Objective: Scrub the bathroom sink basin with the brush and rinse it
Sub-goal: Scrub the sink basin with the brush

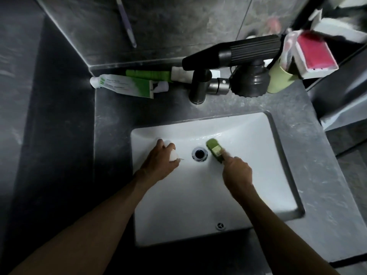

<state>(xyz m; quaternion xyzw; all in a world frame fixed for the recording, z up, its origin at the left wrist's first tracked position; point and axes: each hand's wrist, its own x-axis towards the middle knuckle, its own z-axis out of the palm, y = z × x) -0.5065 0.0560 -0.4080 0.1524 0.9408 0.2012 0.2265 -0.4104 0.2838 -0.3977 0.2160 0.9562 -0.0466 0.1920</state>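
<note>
Light is dim overall, and the white basin (188, 205) is by far the brightest area, lit from above, with a wet glare streak near its far right wall. The left side and the bench (317, 155) corners sink into deep shadow. Motion blur smears the brush (214, 150), the right hand (237, 171) and the red box (315, 54). Straight edges bow towards the corners.

The left forearm (89, 221) reaches in from the lower left, the right forearm (282, 225) from the lower right, both bare; the left hand (158, 162) curls its fingers round a small white object (172, 154); the right hand (237, 172) grips a green brush (214, 150), index finger stretched along its handle.
</note>
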